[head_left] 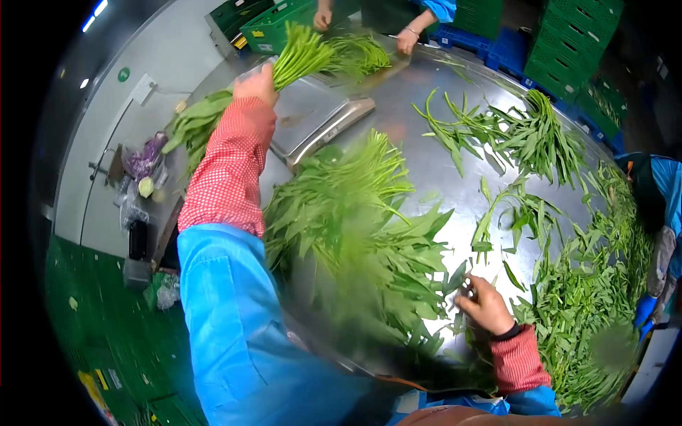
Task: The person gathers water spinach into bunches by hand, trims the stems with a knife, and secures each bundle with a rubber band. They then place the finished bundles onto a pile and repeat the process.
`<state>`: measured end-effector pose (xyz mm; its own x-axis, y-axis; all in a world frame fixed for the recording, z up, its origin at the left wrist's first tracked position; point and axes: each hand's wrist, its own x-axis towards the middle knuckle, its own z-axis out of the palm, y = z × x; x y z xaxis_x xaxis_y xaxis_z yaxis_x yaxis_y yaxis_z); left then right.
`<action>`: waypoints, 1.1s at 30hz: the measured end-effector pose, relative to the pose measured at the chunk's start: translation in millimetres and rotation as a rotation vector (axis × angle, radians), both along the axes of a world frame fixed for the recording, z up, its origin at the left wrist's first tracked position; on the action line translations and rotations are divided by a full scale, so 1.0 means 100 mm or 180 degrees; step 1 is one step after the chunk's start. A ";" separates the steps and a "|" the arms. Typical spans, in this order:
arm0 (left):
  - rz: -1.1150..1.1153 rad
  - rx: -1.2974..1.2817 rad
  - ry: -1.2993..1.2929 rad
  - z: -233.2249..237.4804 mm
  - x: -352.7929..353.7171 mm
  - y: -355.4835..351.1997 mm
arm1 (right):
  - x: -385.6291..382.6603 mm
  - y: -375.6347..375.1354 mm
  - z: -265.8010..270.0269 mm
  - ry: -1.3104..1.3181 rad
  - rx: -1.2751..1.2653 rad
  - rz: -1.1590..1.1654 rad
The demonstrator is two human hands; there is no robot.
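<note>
My left hand, at the end of a red checked cuff, is closed round a bunch of long-stemmed greens, stems pointing up and right, leaves hanging at the lower left. A metal scale lies just to the right of that forearm. Below it a large pile of leafy greens spreads over the steel table. At the pile's lower right edge my right hand has thumb and forefinger near a leaf; whether they grip it is too small to tell.
Another person's hands are at the table's far edge beside more greens. Loose bunches and a big heap lie to the right, near a worker's blue glove. Green crates stand behind; a purple bag lies left.
</note>
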<state>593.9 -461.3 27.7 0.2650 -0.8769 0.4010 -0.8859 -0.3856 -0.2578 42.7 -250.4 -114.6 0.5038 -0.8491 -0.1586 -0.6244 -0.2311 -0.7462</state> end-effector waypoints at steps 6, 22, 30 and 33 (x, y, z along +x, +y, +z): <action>0.0462 0.0067 0.0821 -1.45 0.35 -0.45 | -0.28 0.32 -0.46 0.0426 0.0176 -0.0453; -0.2457 -0.0504 0.2207 -1.06 -1.70 0.28 | -0.57 0.32 0.06 0.0277 -0.0066 0.0150; -0.2942 0.2065 0.4188 -1.04 -4.00 2.31 | -1.24 0.83 -0.05 0.0874 -0.0852 -0.0567; -0.2756 0.2688 0.4620 -1.24 -4.40 2.79 | -1.65 1.20 -0.31 -0.0254 -0.0660 -0.0834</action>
<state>154.2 -182.6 -96.1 -0.6058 -0.7565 -0.2466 -0.4155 0.0365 0.9089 -122.2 -130.8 -145.8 0.2683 -0.9613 0.0622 -0.6241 -0.2226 -0.7490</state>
